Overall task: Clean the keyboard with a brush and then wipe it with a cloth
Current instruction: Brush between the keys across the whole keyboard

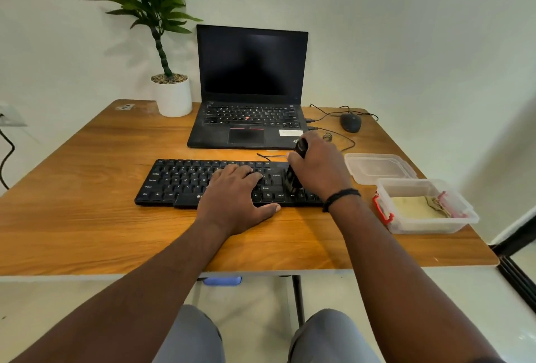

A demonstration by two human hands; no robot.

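A black keyboard (pixel 179 183) lies across the middle of the wooden table (pixel 87 217). My left hand (pixel 235 197) rests flat on its middle keys, thumb along the front edge. My right hand (pixel 317 168) is closed around a black brush (pixel 293 180), held upright with its bristles down on the keys near the right end. The brush handle top pokes out above my fingers. A yellowish cloth (pixel 412 206) lies inside a clear plastic box (pixel 461 217) at the right.
An open black laptop (pixel 249 78) stands behind the keyboard. A potted plant (pixel 172 96) is at the back left, a black mouse (pixel 351 122) with cables at the back right. The box's clear lid (pixel 377 165) lies beside the keyboard's right end.
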